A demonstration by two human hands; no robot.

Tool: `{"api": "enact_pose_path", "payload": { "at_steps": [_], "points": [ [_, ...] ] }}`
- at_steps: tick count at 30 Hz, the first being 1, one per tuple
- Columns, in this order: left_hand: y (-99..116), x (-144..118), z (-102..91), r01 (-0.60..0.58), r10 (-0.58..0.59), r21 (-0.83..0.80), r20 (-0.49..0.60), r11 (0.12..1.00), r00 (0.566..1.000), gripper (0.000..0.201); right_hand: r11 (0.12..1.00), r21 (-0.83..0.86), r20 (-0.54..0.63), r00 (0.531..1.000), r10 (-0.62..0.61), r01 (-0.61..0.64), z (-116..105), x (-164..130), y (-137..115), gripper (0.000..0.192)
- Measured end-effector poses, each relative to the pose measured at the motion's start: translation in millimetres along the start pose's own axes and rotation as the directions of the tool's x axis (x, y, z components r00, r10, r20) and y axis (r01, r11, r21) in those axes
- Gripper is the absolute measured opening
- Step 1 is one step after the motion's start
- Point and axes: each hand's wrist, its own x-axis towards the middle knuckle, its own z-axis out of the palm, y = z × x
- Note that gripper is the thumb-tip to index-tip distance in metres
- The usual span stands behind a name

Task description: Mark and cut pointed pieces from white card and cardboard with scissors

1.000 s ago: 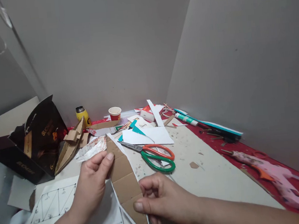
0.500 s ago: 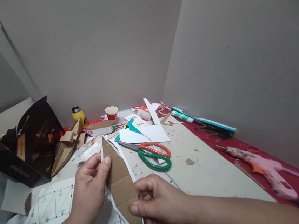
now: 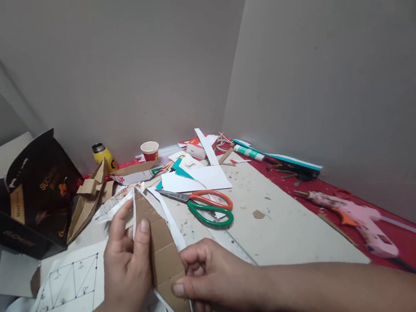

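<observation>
A long brown cardboard piece (image 3: pixel 165 248) with white edges is held between my two hands, its narrow end pointing away from me. My left hand (image 3: pixel 128 262) pinches its left edge, thumb on the brown face. On the right edge, lower down, my right hand (image 3: pixel 216 278) grips it with the thumb on top and fingers curled beneath. The near end runs out of the picture. Just beyond lie scissors (image 3: pixel 209 207) with one orange and one green handle, on the pale board (image 3: pixel 285 232).
A dark box (image 3: pixel 39 197) and folded cardboard (image 3: pixel 87 197) stand at left, above a paper with a line drawing (image 3: pixel 65 282). Behind are a yellow bottle (image 3: pixel 103 158), a paper cup (image 3: pixel 150 151) and white card (image 3: pixel 195 179). A pink glue gun (image 3: pixel 357 220) lies right.
The view has shifted slightly, so the table things appear a little further left and higher. My left thumb sits more upright on the cardboard piece; both hands keep hold of it.
</observation>
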Motion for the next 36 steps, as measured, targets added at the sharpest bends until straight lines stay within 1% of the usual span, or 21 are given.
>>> {"api": "enact_pose_path", "payload": {
  "at_steps": [2,3,4,7,9,11,13,18,22,24,26,27,28,29,30,31,32,33,34,36],
  "points": [
    [-0.3,-2.0,0.9,-0.094,0.097,0.044,-0.072,0.995,0.993,0.064,1.000,0.006,0.008,1.000,-0.003,0.003,0.9,-1.1,-0.8,0.046],
    [-1.0,-2.9,1.0,-0.150,0.159,0.091,-0.103,0.984,0.982,0.060,1.000,0.006,0.012,1.000,-0.003,0.003,1.3,-1.7,-1.1,0.046],
    [-2.3,-3.7,0.8,-0.205,0.224,0.154,-0.124,0.967,0.967,0.053,1.000,0.001,0.014,1.000,-0.004,0.004,1.7,-2.1,-1.1,0.046],
    [-8.3,-4.7,-0.7,-0.338,0.393,0.343,-0.103,0.876,0.914,0.023,0.999,-0.026,0.015,1.000,-0.018,0.019,2.3,-2.9,-0.2,0.039],
    [-11.9,-4.3,-1.4,-0.393,0.453,0.386,-0.075,0.835,0.888,0.019,0.998,-0.046,0.013,0.999,-0.036,0.037,2.5,-3.2,0.6,0.028],
    [-13.6,-3.5,-1.2,-0.416,0.468,0.369,-0.060,0.831,0.882,0.021,0.997,-0.063,0.006,0.999,-0.042,0.042,2.6,-3.8,0.4,0.019],
    [-13.8,-2.4,-0.2,-0.424,0.464,0.344,-0.038,0.838,0.885,0.024,0.996,-0.078,0.006,0.999,-0.038,0.038,2.4,-4.9,-1.2,0.017],
    [-15.1,1.3,2.8,-0.467,0.497,0.349,0.004,0.812,0.867,0.037,0.998,-0.040,0.031,0.999,-0.043,0.044,-0.6,-5.4,-3.6,0.025],
    [-15.6,4.7,1.8,-0.434,0.471,0.353,-0.021,0.829,0.882,0.039,0.999,0.008,0.070,0.997,-0.043,0.043,-1.8,-2.1,0.7,0.034],
    [-14.5,7.2,-0.1,-0.407,0.448,0.347,-0.041,0.845,0.893,0.037,0.999,0.016,0.081,0.996,-0.031,0.030,-2.4,-2.2,-2.8,0.040],
    [-13.1,10.4,-2.1,-0.381,0.422,0.328,-0.064,0.865,0.904,0.036,0.999,-0.032,0.064,0.998,-0.012,0.014,-5.7,-4.9,-15.6,0.040],
    [-12.4,12.2,-2.8,-0.360,0.401,0.310,-0.077,0.880,0.913,0.035,0.995,-0.098,0.033,0.999,-0.012,0.015,-9.3,-7.2,-25.6,0.038],
    [-11.8,14.0,-3.2,-0.338,0.377,0.287,-0.091,0.896,0.922,0.034,0.979,-0.203,0.004,1.000,-0.015,0.016,-14.5,-10.1,-37.4,0.034],
    [-11.3,15.8,-3.5,-0.313,0.349,0.259,-0.104,0.913,0.931,0.034,0.933,-0.358,-0.040,0.998,-0.056,0.038,-21.5,-13.3,-49.9,0.029],
    [-10.9,17.3,-3.5,-0.285,0.316,0.229,-0.113,0.931,0.942,0.034,0.837,-0.543,-0.095,0.987,-0.133,0.060,-30.1,-16.5,-62.1,0.025],
    [-10.6,18.6,-3.6,-0.260,0.287,0.199,-0.122,0.945,0.950,0.035,0.660,-0.749,-0.122,0.968,-0.220,0.056,-40.2,-19.6,-72.8,0.021],
    [-10.4,19.7,-3.7,-0.236,0.259,0.170,-0.128,0.957,0.957,0.035,0.409,-0.912,-0.151,0.949,-0.277,-0.026,-51.1,-22.3,-81.1,0.016],
    [-10.2,20.5,-3.9,-0.215,0.234,0.142,-0.130,0.966,0.964,0.036,0.139,-0.980,-0.177,0.948,-0.266,-0.144,-62.3,-24.4,-86.4,0.016],
    [-10.0,21.0,-4.2,-0.197,0.212,0.117,-0.130,0.973,0.969,0.037,0.055,-0.975,-0.222,0.939,-0.263,-0.215,-73.2,-25.9,-88.6,0.019],
    [-9.7,21.4,-5.2,-0.167,0.177,0.087,-0.122,0.982,0.977,0.038,-0.030,-0.956,-0.275,0.928,-0.250,-0.291,-91.3,-26.8,-85.6,0.023]
  ]
}}
